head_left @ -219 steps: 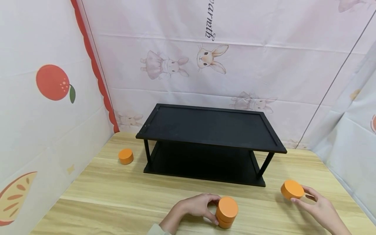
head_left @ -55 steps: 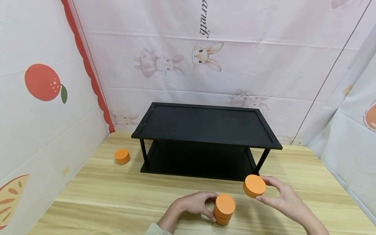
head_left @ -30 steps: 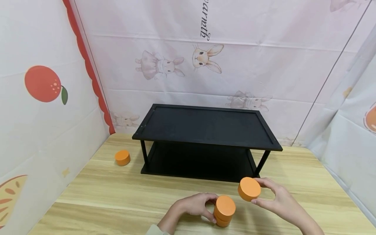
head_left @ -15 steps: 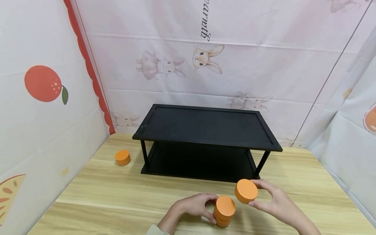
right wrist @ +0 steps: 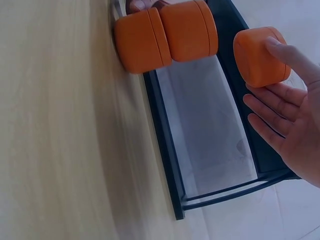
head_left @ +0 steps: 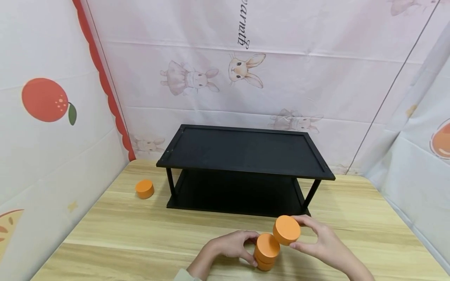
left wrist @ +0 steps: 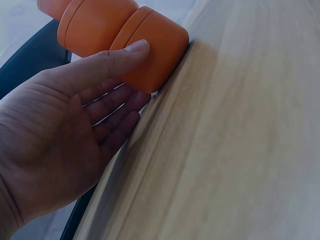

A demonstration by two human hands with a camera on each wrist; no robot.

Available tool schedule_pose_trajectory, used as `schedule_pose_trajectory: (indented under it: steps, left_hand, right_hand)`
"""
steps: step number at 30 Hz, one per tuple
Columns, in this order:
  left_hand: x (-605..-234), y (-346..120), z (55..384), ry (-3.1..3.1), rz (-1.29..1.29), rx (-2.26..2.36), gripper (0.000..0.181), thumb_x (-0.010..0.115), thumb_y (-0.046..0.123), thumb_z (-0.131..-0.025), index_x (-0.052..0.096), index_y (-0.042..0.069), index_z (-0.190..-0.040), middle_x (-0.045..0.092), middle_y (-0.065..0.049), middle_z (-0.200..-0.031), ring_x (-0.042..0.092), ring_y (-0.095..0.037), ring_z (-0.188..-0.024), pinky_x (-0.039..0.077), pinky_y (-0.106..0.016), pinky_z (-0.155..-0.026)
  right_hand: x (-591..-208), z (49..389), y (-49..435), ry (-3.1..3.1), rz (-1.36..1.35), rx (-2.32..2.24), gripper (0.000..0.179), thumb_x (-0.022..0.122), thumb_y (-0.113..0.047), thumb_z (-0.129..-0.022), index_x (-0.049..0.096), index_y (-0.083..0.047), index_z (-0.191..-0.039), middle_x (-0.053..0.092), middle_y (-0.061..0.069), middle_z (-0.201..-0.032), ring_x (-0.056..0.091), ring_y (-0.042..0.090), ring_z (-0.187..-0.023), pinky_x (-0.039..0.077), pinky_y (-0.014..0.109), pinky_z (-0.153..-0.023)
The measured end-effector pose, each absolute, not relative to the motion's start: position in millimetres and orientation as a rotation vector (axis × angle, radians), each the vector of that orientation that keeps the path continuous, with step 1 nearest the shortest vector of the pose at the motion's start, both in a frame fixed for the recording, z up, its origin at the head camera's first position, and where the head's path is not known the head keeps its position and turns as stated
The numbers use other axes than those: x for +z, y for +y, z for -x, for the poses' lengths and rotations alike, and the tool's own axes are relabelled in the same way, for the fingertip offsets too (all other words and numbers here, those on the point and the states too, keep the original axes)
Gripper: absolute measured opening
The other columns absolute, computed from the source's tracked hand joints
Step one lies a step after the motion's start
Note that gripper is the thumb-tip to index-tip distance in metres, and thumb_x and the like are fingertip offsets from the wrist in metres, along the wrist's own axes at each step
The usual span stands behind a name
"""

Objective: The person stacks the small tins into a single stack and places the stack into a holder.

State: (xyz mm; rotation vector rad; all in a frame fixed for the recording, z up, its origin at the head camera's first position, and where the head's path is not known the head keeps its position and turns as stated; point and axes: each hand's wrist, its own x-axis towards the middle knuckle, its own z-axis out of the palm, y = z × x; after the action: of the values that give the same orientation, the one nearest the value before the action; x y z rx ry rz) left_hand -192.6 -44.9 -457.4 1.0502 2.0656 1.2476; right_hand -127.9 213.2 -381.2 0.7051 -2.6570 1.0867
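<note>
My left hand [head_left: 234, 246] holds a stack of two orange round tins standing on the table. The upper tin [head_left: 268, 246] sits a little off-centre on the lower tin [head_left: 264, 265]. In the left wrist view my thumb presses the side of the lower tin [left wrist: 162, 52], with the upper tin [left wrist: 102, 25] beyond it. My right hand [head_left: 321, 242] pinches a third tin [head_left: 286, 229] between thumb and fingers, raised just right of the stack's top. The right wrist view shows a gap between this held tin [right wrist: 257, 57] and the stacked upper tin [right wrist: 192, 31].
A black two-level shelf [head_left: 242, 150] stands behind the hands on the wooden table [head_left: 140, 238]. Another orange tin [head_left: 144, 189] lies left of the shelf. Printed cloth [head_left: 197, 35] hangs at the back and on both sides.
My right hand has carried its tin leftward from the table's right side to beside the stack's top. My left hand has stayed on the stack throughout.
</note>
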Motion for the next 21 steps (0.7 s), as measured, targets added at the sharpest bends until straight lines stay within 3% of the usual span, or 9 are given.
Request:
schedule_pose_trajectory:
  steps: [21]
  left_hand:
    - [-454.3, -45.6, 192.5, 2.042, -1.019, 1.252, 0.055, 0.079, 0.008, -0.072, 0.056, 0.012, -0.122, 0.056, 0.017, -0.107, 0.049, 0.0, -0.104, 0.036, -0.022, -0.093]
  right_hand:
    - [-382.2, 126.8, 202.9, -2.662, -0.794, 1.12, 0.048, 0.073, -0.037, -0.077, 0.057, -0.02, -0.119, 0.057, -0.012, -0.112, 0.054, 0.012, -0.102, 0.048, 0.039, -0.081]
